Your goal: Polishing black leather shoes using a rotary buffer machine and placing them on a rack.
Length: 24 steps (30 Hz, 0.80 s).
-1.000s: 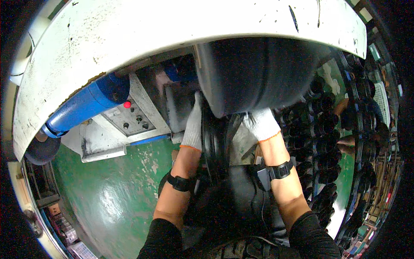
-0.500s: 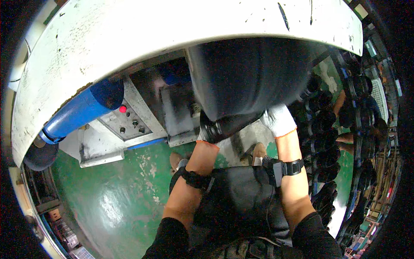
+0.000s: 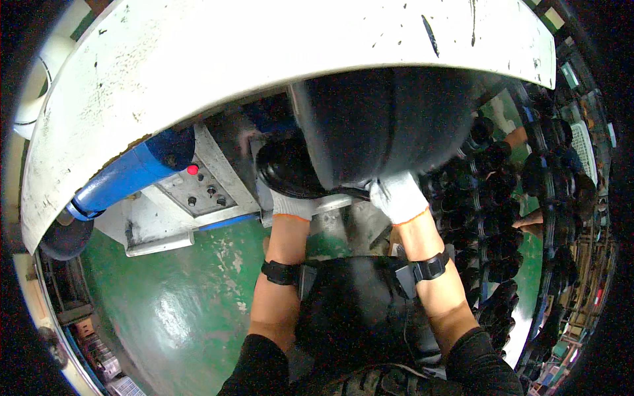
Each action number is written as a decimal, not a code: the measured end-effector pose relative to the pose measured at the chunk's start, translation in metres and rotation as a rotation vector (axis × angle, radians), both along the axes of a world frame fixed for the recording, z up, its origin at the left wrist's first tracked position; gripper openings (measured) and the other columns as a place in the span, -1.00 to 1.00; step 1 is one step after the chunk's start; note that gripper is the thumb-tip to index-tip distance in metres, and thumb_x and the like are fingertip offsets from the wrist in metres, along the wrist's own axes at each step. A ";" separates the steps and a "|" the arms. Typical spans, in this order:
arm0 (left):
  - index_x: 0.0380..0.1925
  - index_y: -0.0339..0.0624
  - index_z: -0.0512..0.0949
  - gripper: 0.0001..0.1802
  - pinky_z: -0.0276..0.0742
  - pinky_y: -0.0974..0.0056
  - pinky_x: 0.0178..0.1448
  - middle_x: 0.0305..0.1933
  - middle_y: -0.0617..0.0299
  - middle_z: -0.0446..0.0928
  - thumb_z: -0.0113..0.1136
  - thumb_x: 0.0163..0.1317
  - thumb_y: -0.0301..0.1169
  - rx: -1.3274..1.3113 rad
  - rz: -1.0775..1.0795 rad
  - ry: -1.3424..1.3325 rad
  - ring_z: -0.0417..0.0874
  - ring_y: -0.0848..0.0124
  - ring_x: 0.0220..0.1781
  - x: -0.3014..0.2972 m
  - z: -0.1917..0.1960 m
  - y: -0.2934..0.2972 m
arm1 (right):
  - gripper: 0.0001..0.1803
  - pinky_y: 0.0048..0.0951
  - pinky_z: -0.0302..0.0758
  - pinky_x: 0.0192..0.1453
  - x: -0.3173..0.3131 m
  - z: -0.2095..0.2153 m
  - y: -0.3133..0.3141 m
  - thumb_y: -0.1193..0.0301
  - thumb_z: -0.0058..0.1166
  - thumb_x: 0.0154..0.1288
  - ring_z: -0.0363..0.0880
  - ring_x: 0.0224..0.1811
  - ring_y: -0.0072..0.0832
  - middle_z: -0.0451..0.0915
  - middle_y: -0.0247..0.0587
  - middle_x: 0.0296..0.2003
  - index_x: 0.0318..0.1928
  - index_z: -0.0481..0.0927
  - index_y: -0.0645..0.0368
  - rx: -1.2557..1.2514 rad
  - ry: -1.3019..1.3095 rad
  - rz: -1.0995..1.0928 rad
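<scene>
Since the earlier frames, both gloved hands have shifted apart along the lower edge of the large black rubber bladder-like drum, and a black rubber ring-shaped part now shows at the drum's lower left. That drum hangs directly beneath the curved, paint-chipped white machine housing.

Left hand, in a white knit glove, sits under the black ring, pressed against it; its fingers are hidden behind the ring, so their state cannot be told. Right hand, also white-gloved, rests against the drum's bottom edge with fingers curled together over the rim. Each forearm carries a black strap band just below the drum.

Left of the drum stands a grey metal control panel with a red button and smaller dark knobs, beside a blue cylinder. Below the drum lies the green painted floor. Right of the drum, racks of stacked black rubber parts fill the view.
</scene>
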<state>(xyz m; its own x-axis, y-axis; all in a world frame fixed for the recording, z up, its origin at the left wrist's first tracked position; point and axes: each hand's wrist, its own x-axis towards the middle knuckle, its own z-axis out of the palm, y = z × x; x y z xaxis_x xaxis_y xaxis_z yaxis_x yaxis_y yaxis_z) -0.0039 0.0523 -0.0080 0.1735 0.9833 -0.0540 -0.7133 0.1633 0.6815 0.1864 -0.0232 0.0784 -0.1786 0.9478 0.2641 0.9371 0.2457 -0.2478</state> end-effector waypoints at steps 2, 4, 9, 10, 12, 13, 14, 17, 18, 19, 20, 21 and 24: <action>0.22 -0.14 0.38 -0.50 0.31 0.08 0.38 0.26 0.11 0.43 -0.21 0.44 -0.10 0.039 0.060 0.106 0.42 0.14 0.25 -0.032 -0.003 -0.003 | -0.58 -0.07 0.42 0.23 -0.036 0.007 0.005 0.42 0.03 0.09 0.53 0.05 0.04 0.59 0.15 -0.06 -0.01 0.55 0.32 -0.076 0.007 -0.046; 0.20 -0.11 0.41 -0.50 0.32 0.07 0.37 0.24 0.12 0.45 -0.20 0.43 -0.07 -0.127 0.068 -0.348 0.45 0.15 0.22 -0.021 0.019 -0.002 | -0.58 0.02 0.37 0.25 -0.030 -0.008 0.006 0.42 0.00 0.10 0.46 0.11 0.13 0.54 0.20 0.00 0.00 0.57 0.29 0.131 -0.051 -0.042; 0.26 -0.10 0.37 -0.36 0.28 0.15 0.41 0.26 0.18 0.44 -0.17 0.41 0.13 -0.201 0.233 -0.364 0.41 0.23 0.27 -0.015 0.081 -0.012 | -0.44 0.29 0.05 0.41 -0.051 -0.028 0.020 0.40 -0.03 0.15 0.19 0.31 0.28 0.32 0.27 0.25 0.22 0.45 0.23 0.254 -0.096 0.089; 0.26 -0.08 0.37 -0.35 0.28 0.16 0.41 0.27 0.20 0.43 -0.15 0.39 0.15 -0.176 0.234 -0.352 0.41 0.25 0.27 -0.024 0.077 -0.012 | -0.44 0.29 0.05 0.41 -0.064 -0.028 0.023 0.38 -0.03 0.17 0.18 0.33 0.27 0.31 0.26 0.26 0.22 0.45 0.21 0.191 -0.061 0.084; 0.27 -0.05 0.37 -0.32 0.28 0.17 0.40 0.28 0.25 0.42 -0.11 0.36 0.19 -0.133 0.212 -0.367 0.40 0.28 0.29 -0.033 0.066 -0.010 | -0.45 0.29 0.05 0.41 -0.076 -0.014 0.026 0.34 -0.03 0.20 0.16 0.35 0.26 0.29 0.24 0.28 0.23 0.44 0.17 0.174 0.001 0.055; 0.29 -0.01 0.35 -0.32 0.29 0.11 0.40 0.30 0.24 0.40 -0.15 0.37 0.20 -0.126 0.217 -0.350 0.39 0.22 0.30 -0.030 0.058 -0.005 | -0.45 0.30 0.05 0.41 -0.076 -0.008 0.026 0.32 -0.03 0.21 0.16 0.35 0.26 0.29 0.24 0.28 0.24 0.44 0.16 0.222 0.047 0.026; 0.31 0.02 0.33 -0.31 0.31 0.05 0.39 0.33 0.22 0.38 -0.20 0.37 0.21 -0.118 0.220 -0.333 0.38 0.17 0.31 -0.024 0.050 0.002 | -0.45 0.31 0.06 0.40 -0.074 -0.001 0.026 0.31 -0.04 0.22 0.15 0.35 0.26 0.28 0.24 0.28 0.24 0.44 0.14 0.270 0.092 -0.003; 0.30 0.04 0.34 -0.32 0.30 0.06 0.40 0.32 0.24 0.40 -0.21 0.37 0.22 -0.211 0.187 -0.290 0.40 0.18 0.30 0.003 0.040 -0.002 | -0.48 -0.04 0.17 0.45 -0.058 0.015 0.023 0.26 -0.08 0.32 0.31 0.33 0.00 0.39 0.07 0.26 0.25 0.44 0.19 0.321 -0.110 -0.103; 0.28 0.06 0.36 -0.36 0.32 0.11 0.39 0.29 0.27 0.42 -0.17 0.38 0.20 -0.246 0.133 -0.352 0.42 0.22 0.29 0.011 0.038 -0.004 | -0.47 -0.05 0.17 0.45 -0.051 0.021 0.022 0.25 -0.08 0.32 0.31 0.32 -0.01 0.39 0.07 0.25 0.25 0.44 0.19 0.315 -0.130 -0.114; 0.26 0.07 0.38 -0.38 0.34 0.08 0.37 0.27 0.27 0.44 -0.17 0.39 0.18 -0.254 0.084 -0.415 0.43 0.21 0.27 0.019 0.034 -0.007 | -0.47 -0.05 0.17 0.45 -0.043 0.026 0.021 0.24 -0.09 0.32 0.31 0.32 -0.01 0.40 0.08 0.25 0.25 0.44 0.19 0.309 -0.150 -0.127; 0.25 0.09 0.39 -0.41 0.36 0.06 0.36 0.26 0.28 0.47 -0.16 0.40 0.16 -0.267 0.036 -0.475 0.45 0.19 0.26 0.027 0.030 -0.011 | -0.47 -0.05 0.17 0.45 -0.035 0.029 0.021 0.23 -0.09 0.33 0.32 0.32 -0.01 0.40 0.08 0.25 0.25 0.44 0.19 0.302 -0.169 -0.139; 0.26 0.08 0.38 -0.41 0.37 0.02 0.35 0.27 0.27 0.46 -0.18 0.40 0.14 -0.344 0.051 -0.468 0.44 0.17 0.27 0.032 0.029 -0.014 | -0.48 -0.05 0.18 0.45 -0.031 0.036 0.020 0.24 -0.09 0.33 0.33 0.31 -0.02 0.41 0.07 0.24 0.24 0.45 0.18 0.289 -0.116 -0.138; 0.28 0.02 0.37 -0.40 0.31 -0.07 0.39 0.35 0.22 0.37 -0.23 0.40 0.10 -0.517 0.070 -0.360 0.36 0.10 0.34 0.081 0.036 -0.025 | -0.54 -0.06 0.24 0.41 -0.005 0.057 0.012 0.29 -0.10 0.33 0.38 0.28 -0.06 0.47 0.01 0.20 0.19 0.50 0.14 0.164 0.088 -0.185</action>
<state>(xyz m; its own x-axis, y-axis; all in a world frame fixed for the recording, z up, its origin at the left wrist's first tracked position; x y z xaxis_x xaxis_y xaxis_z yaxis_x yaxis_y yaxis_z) 0.0770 0.0274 0.0277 0.2053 0.8555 -0.4754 -0.9043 0.3515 0.2420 0.1813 -0.0107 0.1351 0.0240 0.9053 0.4240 0.9463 0.1162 -0.3016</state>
